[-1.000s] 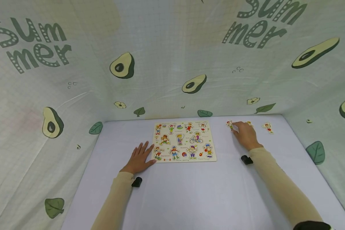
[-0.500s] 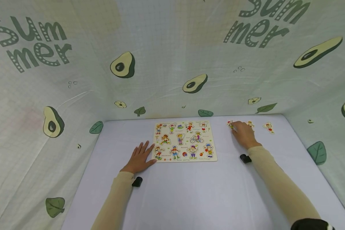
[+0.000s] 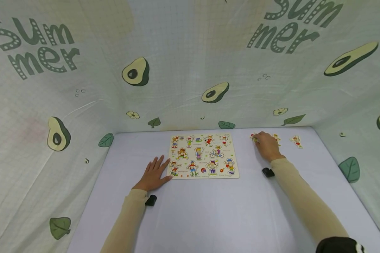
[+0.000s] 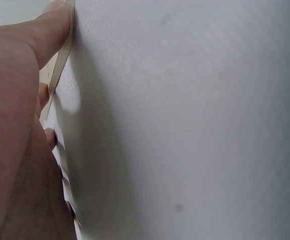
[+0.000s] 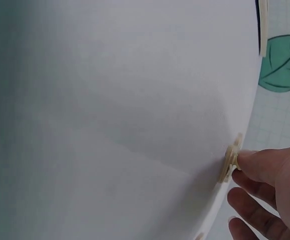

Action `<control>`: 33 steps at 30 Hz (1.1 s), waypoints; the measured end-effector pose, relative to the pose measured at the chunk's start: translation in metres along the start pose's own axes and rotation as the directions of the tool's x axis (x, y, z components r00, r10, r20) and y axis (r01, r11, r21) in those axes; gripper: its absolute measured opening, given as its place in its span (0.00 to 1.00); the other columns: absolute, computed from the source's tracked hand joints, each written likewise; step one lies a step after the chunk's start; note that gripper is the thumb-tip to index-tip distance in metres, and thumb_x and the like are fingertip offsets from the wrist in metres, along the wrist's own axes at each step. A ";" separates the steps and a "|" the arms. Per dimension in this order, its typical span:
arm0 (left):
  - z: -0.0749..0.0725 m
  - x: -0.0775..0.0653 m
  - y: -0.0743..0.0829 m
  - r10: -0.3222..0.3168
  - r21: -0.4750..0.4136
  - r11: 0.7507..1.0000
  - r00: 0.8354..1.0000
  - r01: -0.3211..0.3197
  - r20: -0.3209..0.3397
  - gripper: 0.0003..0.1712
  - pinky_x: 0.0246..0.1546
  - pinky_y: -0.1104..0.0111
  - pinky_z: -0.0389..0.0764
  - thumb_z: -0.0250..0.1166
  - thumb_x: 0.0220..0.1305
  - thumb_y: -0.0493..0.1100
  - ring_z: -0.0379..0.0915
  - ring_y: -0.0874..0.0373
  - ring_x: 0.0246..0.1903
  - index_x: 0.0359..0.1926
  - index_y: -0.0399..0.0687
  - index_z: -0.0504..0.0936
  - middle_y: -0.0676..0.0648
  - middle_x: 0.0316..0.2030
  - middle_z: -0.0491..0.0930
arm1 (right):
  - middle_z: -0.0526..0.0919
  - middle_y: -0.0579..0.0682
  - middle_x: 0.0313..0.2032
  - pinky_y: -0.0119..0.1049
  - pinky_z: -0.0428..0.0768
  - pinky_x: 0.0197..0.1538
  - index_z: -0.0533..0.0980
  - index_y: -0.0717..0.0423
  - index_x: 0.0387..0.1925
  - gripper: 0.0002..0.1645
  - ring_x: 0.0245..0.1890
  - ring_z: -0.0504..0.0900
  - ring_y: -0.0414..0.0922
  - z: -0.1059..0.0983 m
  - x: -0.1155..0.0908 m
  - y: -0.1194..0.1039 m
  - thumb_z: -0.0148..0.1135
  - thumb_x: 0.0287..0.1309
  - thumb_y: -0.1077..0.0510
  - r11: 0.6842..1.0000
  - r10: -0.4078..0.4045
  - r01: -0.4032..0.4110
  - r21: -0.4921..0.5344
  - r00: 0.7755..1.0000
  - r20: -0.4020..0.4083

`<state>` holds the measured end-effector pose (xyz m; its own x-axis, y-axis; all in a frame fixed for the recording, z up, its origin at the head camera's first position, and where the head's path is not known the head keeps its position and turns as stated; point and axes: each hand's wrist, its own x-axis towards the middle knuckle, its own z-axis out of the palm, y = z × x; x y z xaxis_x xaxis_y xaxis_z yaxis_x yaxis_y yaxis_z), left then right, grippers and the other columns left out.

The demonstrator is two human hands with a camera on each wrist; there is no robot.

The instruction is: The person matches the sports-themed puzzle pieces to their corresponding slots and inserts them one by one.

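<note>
In the head view a wooden puzzle board (image 3: 206, 154) with printed sports figures lies toward the back of the white table. My left hand (image 3: 152, 174) rests flat at its left edge, fingers spread and thumb at the lower corner. The left wrist view shows that thumb against the board's edge (image 4: 63, 57). Right of the board, my right hand (image 3: 266, 146) pinches a small figure-shaped puzzle piece (image 3: 253, 136), mostly covered by the fingers. The right wrist view has the thumb on the edge of this wooden piece (image 5: 229, 160), other fingers curled behind it.
Two more figure pieces lie to the right: one (image 3: 277, 139) just beyond my right hand, another (image 3: 296, 141) farther right. A cloth (image 3: 177, 105) printed with avocados and leaves hangs behind the table (image 3: 202, 211) and at both sides.
My right hand has shifted slightly at the left-most loose piece, covering more of it, while the piece beside the hand shows more. My left hand and the board stay put.
</note>
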<state>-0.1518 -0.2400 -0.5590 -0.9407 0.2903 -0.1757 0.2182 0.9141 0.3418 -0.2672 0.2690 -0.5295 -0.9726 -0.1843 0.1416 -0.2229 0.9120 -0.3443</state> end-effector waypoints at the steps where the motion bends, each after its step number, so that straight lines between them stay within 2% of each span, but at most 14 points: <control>1: 0.000 0.000 0.000 0.000 0.000 1.000 1.000 0.000 0.001 0.48 0.81 0.38 0.39 0.63 0.74 0.63 0.34 0.34 0.83 0.85 0.50 0.56 0.37 0.85 0.44 | 0.83 0.73 0.52 0.65 0.83 0.51 0.82 0.72 0.54 0.16 0.51 0.83 0.70 0.000 0.000 0.000 0.67 0.65 0.72 1.000 0.004 -0.004 0.003 1.000 0.002; 10: 0.000 0.000 0.000 0.008 -0.003 1.000 1.000 -0.008 -0.007 0.48 0.81 0.38 0.40 0.62 0.74 0.63 0.34 0.34 0.83 0.84 0.50 0.56 0.37 0.85 0.45 | 0.85 0.70 0.45 0.62 0.84 0.44 0.85 0.70 0.48 0.11 0.44 0.85 0.68 -0.002 0.004 -0.003 0.68 0.64 0.72 1.000 0.025 -0.025 0.005 1.000 -0.012; 33: 0.004 -0.001 -0.004 0.020 -0.011 1.000 0.999 -0.021 -0.028 0.47 0.81 0.37 0.40 0.63 0.74 0.62 0.35 0.34 0.83 0.84 0.50 0.57 0.37 0.84 0.46 | 0.86 0.67 0.39 0.61 0.84 0.42 0.85 0.71 0.45 0.09 0.40 0.85 0.65 0.001 0.004 -0.005 0.68 0.64 0.72 1.000 -0.005 0.004 -0.019 0.999 -0.040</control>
<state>-0.1507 -0.2423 -0.5639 -0.9431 0.3005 -0.1425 0.2344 0.9046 0.3559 -0.2702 0.2633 -0.5278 -0.9682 -0.1736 0.1800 -0.2253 0.9181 -0.3261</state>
